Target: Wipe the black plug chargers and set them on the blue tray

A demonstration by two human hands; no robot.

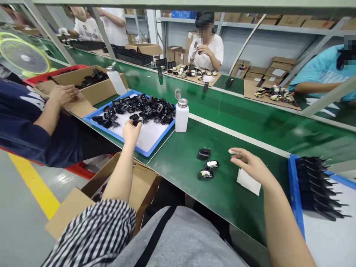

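At the near edge of the blue-rimmed tray [147, 152], my left hand [131, 132] pinches a black plug housing [137, 121]. Beyond my fingers lies a heap of similar black plug housings [150, 105]. My right hand [251, 167] hovers over the green bench with fingers apart and nothing visible between them; a small white cover shows on one fingertip. Below it lies a folded white cloth or paper [248, 181]. To its left on the bench are a black plug housing [204, 153] and two black pieces with white insides, one [211, 164] behind the other [205, 174].
A white bottle [181, 116] with its lid flipped up stands by the tray's right edge. On the right, another blue tray [296, 200] holds rows of black plugs [317, 185]. A co-worker's hand [62, 94] rests by a cardboard box [102, 91]. An open carton [143, 187] sits below my left arm.
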